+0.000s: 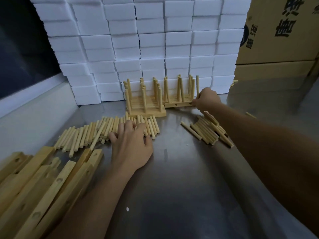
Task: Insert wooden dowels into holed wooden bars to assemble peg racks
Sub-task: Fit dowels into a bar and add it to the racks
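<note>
A spread of loose wooden dowels (89, 133) lies left of centre on the steel table. My left hand (131, 144) rests flat on its right part, fingers spread over the dowels. Several finished peg racks (146, 107) stand grouped at the back, dowels pointing up. Beside them on the right is another rack (177, 104) with upright dowels; my right hand (206, 99) grips its right end. A smaller dowel heap (208, 131) lies under my right forearm. Holed wooden bars (43, 178) are piled at the lower left.
A wall of stacked white foam blocks (146, 40) stands right behind the racks. Cardboard boxes (279, 31) rise at the back right. The steel table (181, 187) stretches toward me between my arms. A white ledge (31, 94) borders the left side.
</note>
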